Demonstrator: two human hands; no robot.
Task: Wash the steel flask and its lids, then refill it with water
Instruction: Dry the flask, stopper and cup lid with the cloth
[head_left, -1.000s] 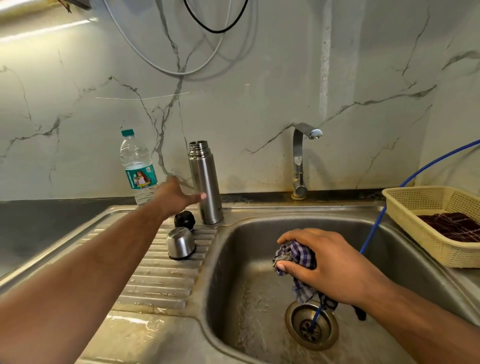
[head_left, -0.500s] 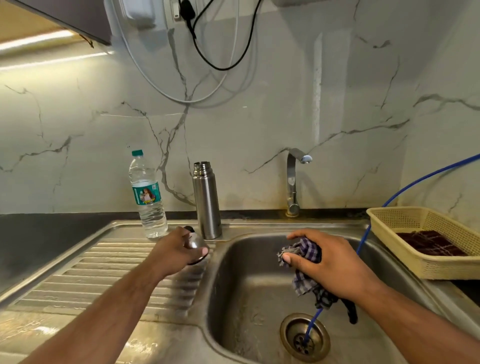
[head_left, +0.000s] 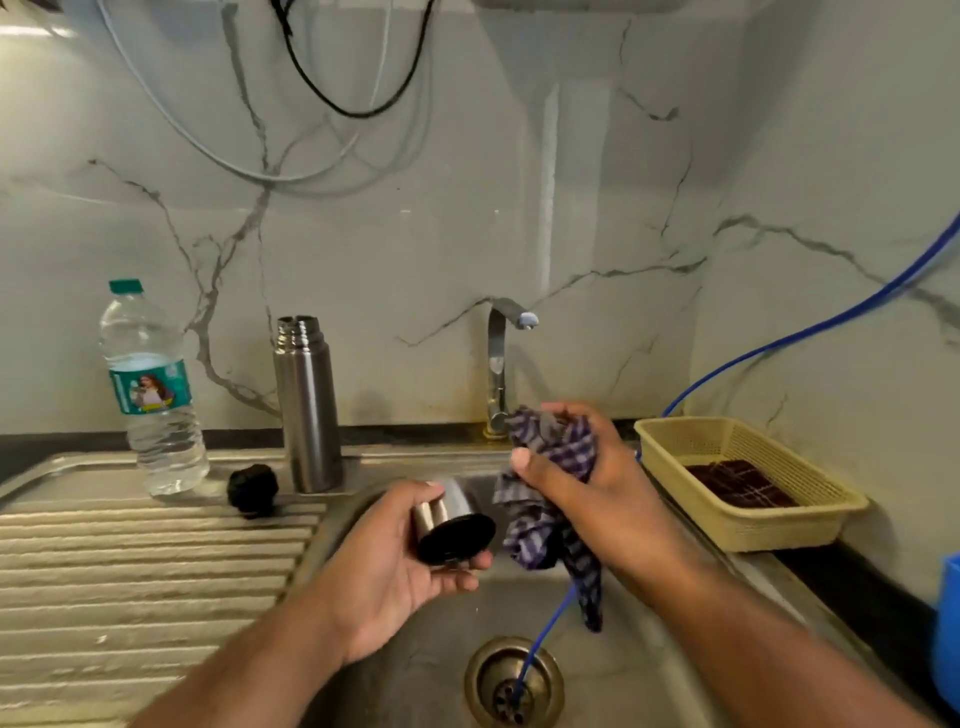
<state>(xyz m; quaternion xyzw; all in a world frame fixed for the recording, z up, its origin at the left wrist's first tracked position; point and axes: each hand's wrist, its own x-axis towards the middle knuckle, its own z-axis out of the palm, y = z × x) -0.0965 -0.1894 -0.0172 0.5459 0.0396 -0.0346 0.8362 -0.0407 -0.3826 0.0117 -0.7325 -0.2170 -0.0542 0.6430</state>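
The open steel flask (head_left: 307, 410) stands upright on the sink's back ledge, left of the tap (head_left: 500, 364). Its black inner stopper (head_left: 253, 489) lies on the drainboard beside it. My left hand (head_left: 400, 566) grips the steel cup lid (head_left: 451, 526) over the basin, the lid's dark opening tilted toward me. My right hand (head_left: 587, 493) clutches a blue checked cloth (head_left: 545, 519) just right of the lid; the cloth hangs down into the basin.
A plastic water bottle (head_left: 150, 395) stands left of the flask on the ribbed drainboard (head_left: 130, 571). A blue hose (head_left: 545, 634) runs into the drain (head_left: 511, 680). A yellow basket (head_left: 748, 519) holding a dark cloth sits to the right. Cables hang on the marble wall.
My left hand picked the steel cup lid off the drainboard and carried it right over the basin. My right hand lifted the cloth up beside the lid.
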